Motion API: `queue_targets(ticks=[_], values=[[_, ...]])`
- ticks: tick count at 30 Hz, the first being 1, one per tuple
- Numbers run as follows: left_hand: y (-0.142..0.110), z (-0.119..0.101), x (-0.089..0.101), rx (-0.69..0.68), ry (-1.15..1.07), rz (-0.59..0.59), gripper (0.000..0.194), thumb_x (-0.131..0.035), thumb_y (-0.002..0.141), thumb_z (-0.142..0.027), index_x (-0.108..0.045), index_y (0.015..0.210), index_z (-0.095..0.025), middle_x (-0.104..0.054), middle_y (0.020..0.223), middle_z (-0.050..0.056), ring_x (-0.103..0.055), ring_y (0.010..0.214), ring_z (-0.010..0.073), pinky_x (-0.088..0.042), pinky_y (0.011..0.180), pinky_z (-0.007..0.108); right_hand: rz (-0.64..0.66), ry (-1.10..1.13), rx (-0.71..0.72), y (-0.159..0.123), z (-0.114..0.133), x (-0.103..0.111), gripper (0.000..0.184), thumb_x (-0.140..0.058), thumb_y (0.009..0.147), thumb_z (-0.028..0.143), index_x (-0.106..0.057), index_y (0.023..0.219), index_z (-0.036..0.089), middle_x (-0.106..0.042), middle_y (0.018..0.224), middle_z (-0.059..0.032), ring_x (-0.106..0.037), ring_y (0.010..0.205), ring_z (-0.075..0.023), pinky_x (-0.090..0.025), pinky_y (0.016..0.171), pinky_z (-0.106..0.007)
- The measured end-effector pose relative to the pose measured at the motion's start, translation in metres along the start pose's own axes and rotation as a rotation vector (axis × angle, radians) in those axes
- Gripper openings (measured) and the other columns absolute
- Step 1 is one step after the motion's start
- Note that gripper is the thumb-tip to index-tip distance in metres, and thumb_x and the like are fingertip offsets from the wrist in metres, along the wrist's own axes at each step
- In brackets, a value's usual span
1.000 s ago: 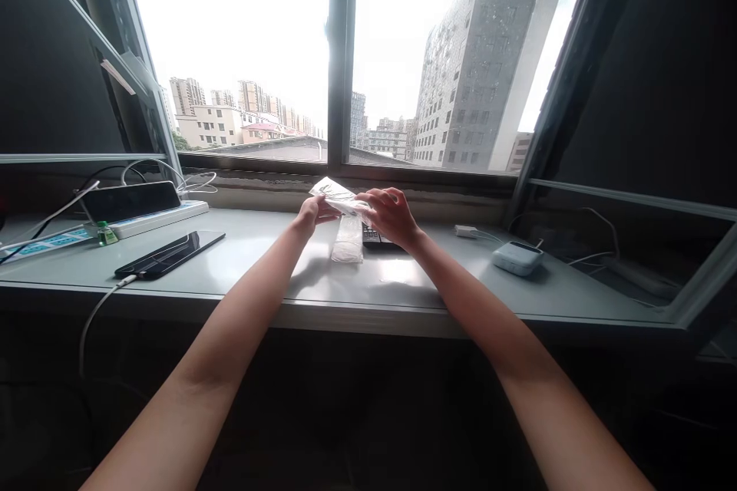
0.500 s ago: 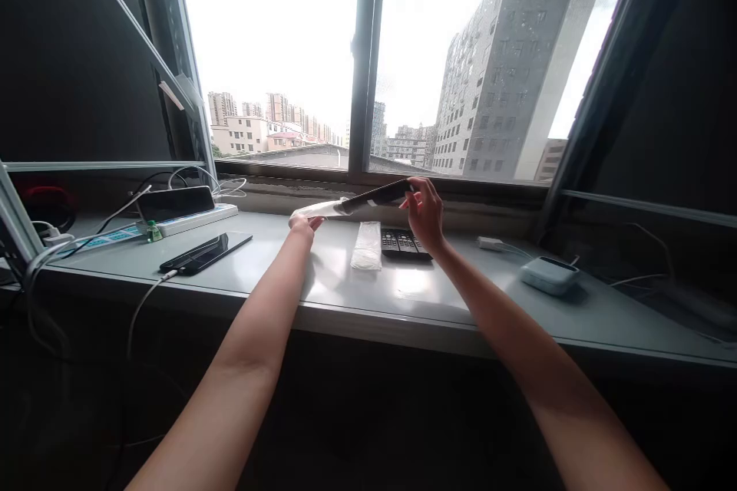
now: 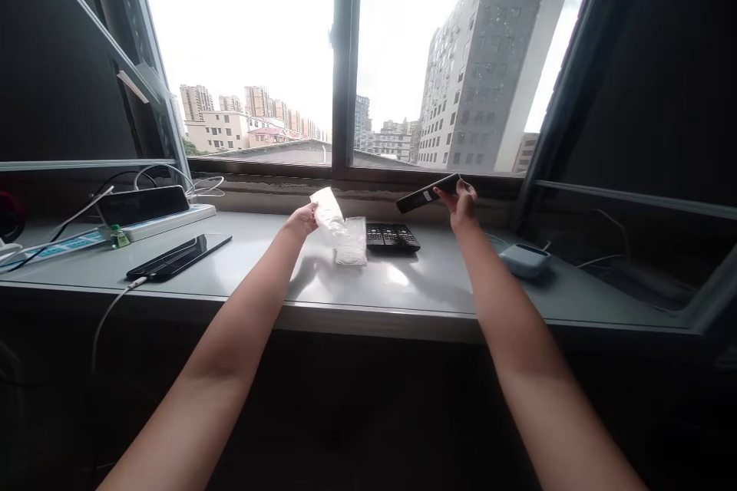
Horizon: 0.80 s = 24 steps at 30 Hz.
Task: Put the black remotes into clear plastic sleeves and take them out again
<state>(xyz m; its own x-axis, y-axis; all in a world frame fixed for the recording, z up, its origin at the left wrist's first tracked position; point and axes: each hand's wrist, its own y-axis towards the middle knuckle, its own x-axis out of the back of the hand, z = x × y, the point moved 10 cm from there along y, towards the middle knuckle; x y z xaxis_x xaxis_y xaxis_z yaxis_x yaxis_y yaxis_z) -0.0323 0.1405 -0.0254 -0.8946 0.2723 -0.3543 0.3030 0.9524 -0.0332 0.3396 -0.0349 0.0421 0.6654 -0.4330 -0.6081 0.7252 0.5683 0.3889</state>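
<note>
My left hand (image 3: pixel 302 219) is closed on an empty clear plastic bag (image 3: pixel 328 213), held just above the grey windowsill (image 3: pixel 403 284). My right hand (image 3: pixel 464 203) grips one end of a black remote control (image 3: pixel 427 193) and holds it up in the air in front of the window frame. Below the bag lies another clear bag (image 3: pixel 352 242) on the sill. Two black remotes (image 3: pixel 392 236) lie side by side to its right, between my hands.
A dark phone (image 3: pixel 178 255) with a white cable lies on the left of the sill, behind it a white power strip (image 3: pixel 155 222) with a black device on it and a small green bottle (image 3: pixel 118 235). A small white box (image 3: pixel 524 259) with cables sits at the right.
My right hand has pulled the black remote out of the plastic bag and carried it up and to the right. My left hand has kept the empty bag, which now hangs loose.
</note>
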Motion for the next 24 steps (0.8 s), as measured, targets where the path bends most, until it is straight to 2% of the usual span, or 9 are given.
queue_targets(ticks=[3,5,9,12,14,16,18,21,24], values=[[-0.007,0.005,-0.01,-0.008,0.034,-0.065,0.022,-0.053,0.093,-0.017,-0.06,0.114,-0.012,-0.06,0.056,0.0,-0.053,0.037,0.0101,-0.046,0.04,0.019,0.043,-0.069,-0.038,-0.002,-0.008,-0.007,0.005,-0.05,0.096,0.024,-0.047,0.093,0.02,-0.06,0.082,0.0005,-0.069,0.064,-0.0116,-0.061,0.061,-0.025],[-0.012,0.008,-0.019,-0.006,0.061,-0.034,0.027,-0.058,0.091,-0.019,-0.058,0.117,-0.011,-0.061,0.059,0.001,-0.056,0.04,0.011,-0.048,0.043,0.019,0.074,-0.157,-0.035,-0.003,-0.012,-0.015,0.007,-0.055,0.094,0.025,-0.049,0.093,0.02,-0.06,0.084,0.0009,-0.069,0.066,-0.0128,-0.061,0.062,-0.026],[-0.018,0.012,-0.023,-0.009,0.127,-0.021,0.056,-0.071,0.081,-0.014,-0.049,0.132,-0.013,-0.067,0.078,0.005,-0.061,0.052,0.0104,-0.05,0.05,0.018,0.137,-0.39,-0.004,-0.007,-0.015,-0.028,0.014,-0.055,0.094,0.031,-0.052,0.103,0.021,-0.062,0.096,-0.0029,-0.071,0.075,-0.0159,-0.062,0.069,-0.028],[-0.022,0.012,-0.027,-0.027,0.21,0.024,0.074,-0.067,0.075,0.002,-0.042,0.143,-0.015,-0.067,0.103,0.01,-0.063,0.062,0.0077,-0.051,0.058,0.016,0.115,-0.648,0.009,-0.009,-0.011,-0.023,0.027,-0.042,0.099,0.038,-0.052,0.116,0.019,-0.063,0.111,-0.008,-0.072,0.083,-0.0175,-0.061,0.071,-0.027],[-0.024,0.013,-0.034,-0.045,0.239,0.076,0.08,-0.062,0.072,0.008,-0.041,0.146,-0.015,-0.065,0.111,0.012,-0.063,0.067,0.0079,-0.052,0.062,0.017,0.053,-0.903,-0.023,-0.008,-0.008,-0.01,0.036,-0.034,0.101,0.041,-0.054,0.12,0.017,-0.064,0.116,-0.0106,-0.072,0.085,-0.0186,-0.06,0.071,-0.026],[-0.024,0.013,-0.041,-0.089,0.222,0.12,0.082,-0.061,0.073,0.009,-0.038,0.149,-0.014,-0.066,0.109,0.012,-0.064,0.071,0.0097,-0.052,0.066,0.019,0.005,-1.105,-0.093,-0.007,-0.007,0.004,0.038,-0.035,0.101,0.039,-0.059,0.119,0.015,-0.067,0.11,-0.0126,-0.072,0.084,-0.0211,-0.059,0.071,-0.027],[-0.02,0.012,-0.046,-0.146,0.196,0.128,0.082,-0.062,0.076,0.005,-0.036,0.15,-0.015,-0.067,0.103,0.011,-0.065,0.074,0.0116,-0.053,0.07,0.022,0.016,-1.185,-0.174,-0.005,-0.01,0.015,0.035,-0.043,0.098,0.036,-0.063,0.116,0.013,-0.069,0.1,-0.0135,-0.072,0.08,-0.0234,-0.059,0.07,-0.029],[-0.01,0.016,-0.049,-0.187,0.238,0.1,0.073,-0.068,0.079,-0.005,-0.042,0.146,-0.014,-0.067,0.101,0.01,-0.066,0.083,0.0146,-0.052,0.078,0.025,0.114,-1.216,-0.27,-0.006,-0.02,0.022,0.032,-0.059,0.091,0.035,-0.067,0.113,0.014,-0.071,0.092,-0.0116,-0.072,0.073,-0.0229,-0.059,0.063,-0.029],[-0.003,0.023,-0.052,-0.183,0.414,0.091,0.058,-0.073,0.077,-0.015,-0.056,0.132,-0.01,-0.067,0.109,0.013,-0.064,0.099,0.0182,-0.048,0.089,0.028,0.244,-1.24,-0.35,-0.012,-0.028,0.024,0.038,-0.075,0.08,0.029,-0.066,0.114,0.014,-0.072,0.094,-0.0098,-0.071,0.07,-0.0193,-0.058,0.062,-0.026]])
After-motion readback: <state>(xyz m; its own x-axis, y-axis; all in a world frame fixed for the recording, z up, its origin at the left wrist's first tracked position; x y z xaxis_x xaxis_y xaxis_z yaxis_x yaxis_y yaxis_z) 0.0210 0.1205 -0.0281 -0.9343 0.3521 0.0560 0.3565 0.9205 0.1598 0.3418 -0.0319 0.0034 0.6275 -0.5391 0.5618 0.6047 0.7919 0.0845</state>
